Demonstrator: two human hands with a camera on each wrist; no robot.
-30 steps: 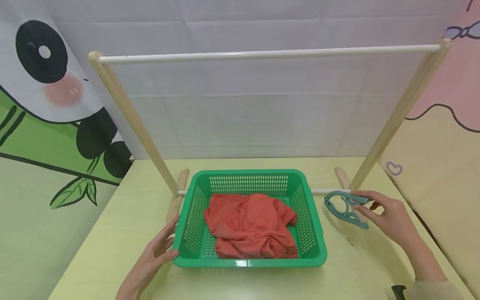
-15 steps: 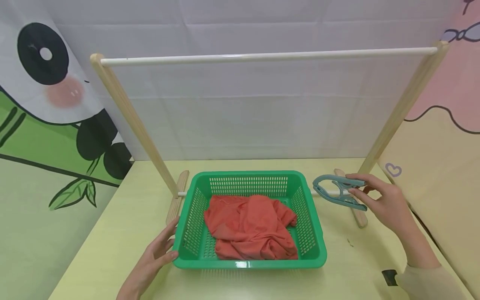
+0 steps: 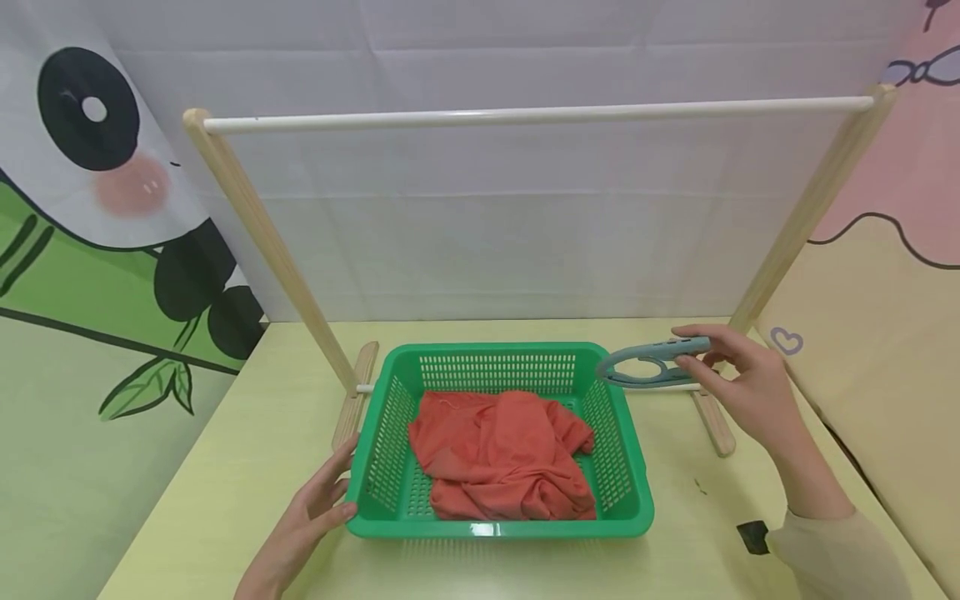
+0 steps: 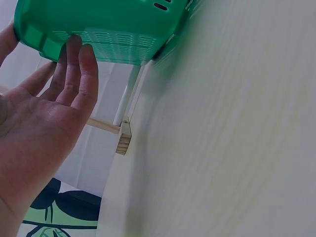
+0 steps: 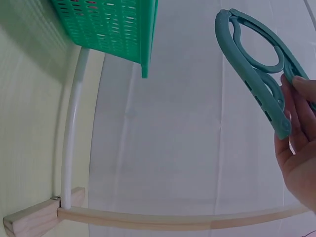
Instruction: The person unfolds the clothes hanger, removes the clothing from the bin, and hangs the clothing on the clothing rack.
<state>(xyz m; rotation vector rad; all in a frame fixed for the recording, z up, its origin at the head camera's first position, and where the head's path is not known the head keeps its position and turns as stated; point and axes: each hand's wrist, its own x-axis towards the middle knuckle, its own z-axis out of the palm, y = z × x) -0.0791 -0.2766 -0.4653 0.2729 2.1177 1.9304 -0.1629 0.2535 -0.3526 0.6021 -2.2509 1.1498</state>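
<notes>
A green plastic basket (image 3: 495,527) stands on the table with a crumpled red cloth (image 3: 510,458) inside. My left hand (image 3: 303,508) rests against the basket's left side, its thumb near the front corner; in the left wrist view its extended fingers (image 4: 89,74) touch the outer wall. My right hand (image 3: 742,375) pinches a folded blue-green folding clothes hanger (image 3: 652,354) by one arm, between thumb and fingers. Held up off the table, the hanger points left, its tip overlapping the basket's right rim in the head view. The right wrist view shows the hanger's round hook (image 5: 261,61) tucked between its arms.
Behind the basket stands a wooden rack with a white top bar (image 3: 525,115), two posts (image 3: 273,250) and wooden feet (image 3: 712,421). A white lower rod (image 5: 71,138) joins the feet. A small black piece (image 3: 753,537) lies near the right sleeve. Printed cloths hang around the table.
My right hand has lifted the folding clothes hanger and brought it left toward the basket, turning it nearly level. The left hand and the basket stay put.
</notes>
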